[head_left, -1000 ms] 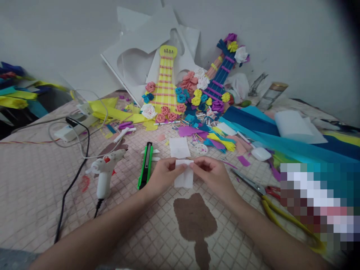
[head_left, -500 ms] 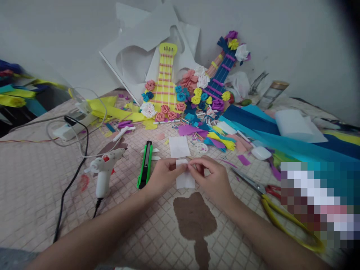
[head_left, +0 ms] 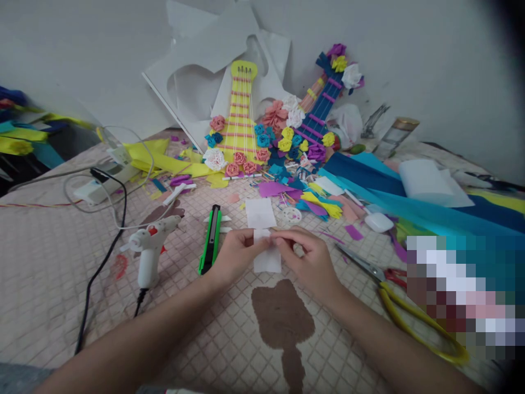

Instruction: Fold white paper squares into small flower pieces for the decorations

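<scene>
A small white paper piece hangs between my hands, above the checked tablecloth. My left hand has it pinched between thumb and fingers near the top. My right hand is closed in a pinch at the paper's upper right edge, its fingertips against the left thumb. A thin stick-like tip shows by the right fingers, too small to make out. Just beyond them lies another white paper square. To the left of my left hand rests a green utility knife.
A white glue gun with cords stands left. Scissors with red handles and a yellow-handled pair lie right. Behind are a yellow paper guitar, a blue one, paper scraps and blue crepe paper.
The view has shifted slightly. Both hands keep nearly the same pinch on the white paper piece, with only small finger movement.
</scene>
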Demonstrator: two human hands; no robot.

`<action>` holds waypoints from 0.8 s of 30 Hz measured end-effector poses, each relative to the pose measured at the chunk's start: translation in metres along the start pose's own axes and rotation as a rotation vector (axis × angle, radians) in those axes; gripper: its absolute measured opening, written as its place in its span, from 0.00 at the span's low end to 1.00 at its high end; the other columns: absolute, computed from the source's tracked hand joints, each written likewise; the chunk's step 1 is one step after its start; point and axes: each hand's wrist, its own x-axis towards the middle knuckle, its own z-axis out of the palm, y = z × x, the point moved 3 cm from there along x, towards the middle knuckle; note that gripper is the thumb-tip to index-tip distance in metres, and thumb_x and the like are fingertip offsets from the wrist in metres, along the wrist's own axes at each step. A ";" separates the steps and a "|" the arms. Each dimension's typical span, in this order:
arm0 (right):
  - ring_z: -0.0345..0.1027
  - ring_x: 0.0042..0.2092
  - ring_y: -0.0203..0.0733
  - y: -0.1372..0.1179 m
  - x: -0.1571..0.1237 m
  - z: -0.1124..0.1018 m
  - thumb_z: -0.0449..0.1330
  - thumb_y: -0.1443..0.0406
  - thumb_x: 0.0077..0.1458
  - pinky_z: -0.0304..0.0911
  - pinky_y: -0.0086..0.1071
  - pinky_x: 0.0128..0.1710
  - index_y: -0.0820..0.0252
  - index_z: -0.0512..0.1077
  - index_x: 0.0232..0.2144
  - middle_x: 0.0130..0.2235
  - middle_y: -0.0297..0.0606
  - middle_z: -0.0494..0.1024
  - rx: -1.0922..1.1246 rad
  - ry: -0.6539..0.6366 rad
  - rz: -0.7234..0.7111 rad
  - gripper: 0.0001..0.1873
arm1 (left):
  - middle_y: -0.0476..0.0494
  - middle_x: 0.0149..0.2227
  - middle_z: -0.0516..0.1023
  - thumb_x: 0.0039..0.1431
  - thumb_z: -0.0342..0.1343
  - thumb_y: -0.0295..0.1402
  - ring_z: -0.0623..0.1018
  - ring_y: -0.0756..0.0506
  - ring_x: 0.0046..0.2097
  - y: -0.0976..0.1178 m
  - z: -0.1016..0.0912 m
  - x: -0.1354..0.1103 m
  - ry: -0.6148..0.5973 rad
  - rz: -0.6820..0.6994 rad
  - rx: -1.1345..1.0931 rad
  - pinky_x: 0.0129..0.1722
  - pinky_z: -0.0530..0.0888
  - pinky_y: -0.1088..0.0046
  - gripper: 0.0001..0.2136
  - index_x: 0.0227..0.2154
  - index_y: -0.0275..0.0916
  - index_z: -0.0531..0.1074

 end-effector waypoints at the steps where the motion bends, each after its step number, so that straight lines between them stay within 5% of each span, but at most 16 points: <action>1: 0.63 0.31 0.37 0.002 0.001 -0.001 0.54 0.65 0.51 0.59 0.31 0.30 0.56 0.73 0.33 0.29 0.36 0.72 0.029 0.011 0.038 0.08 | 0.48 0.21 0.71 0.43 0.59 0.38 0.67 0.53 0.21 -0.001 0.000 0.000 -0.002 -0.002 0.022 0.20 0.62 0.79 0.12 0.24 0.32 0.73; 15: 0.67 0.33 0.39 0.021 0.005 0.005 0.62 0.60 0.43 0.62 0.32 0.34 0.59 0.74 0.27 0.30 0.36 0.76 0.388 -0.062 0.378 0.09 | 0.48 0.20 0.70 0.48 0.55 0.40 0.67 0.52 0.21 0.000 0.004 -0.003 -0.116 0.070 0.173 0.18 0.61 0.79 0.13 0.24 0.32 0.73; 24: 0.67 0.34 0.39 0.023 0.004 0.009 0.61 0.59 0.44 0.61 0.32 0.34 0.58 0.75 0.28 0.30 0.36 0.75 0.487 -0.092 0.420 0.10 | 0.48 0.22 0.70 0.49 0.54 0.37 0.66 0.53 0.23 -0.002 0.003 -0.002 -0.131 0.065 0.166 0.21 0.61 0.80 0.12 0.26 0.32 0.74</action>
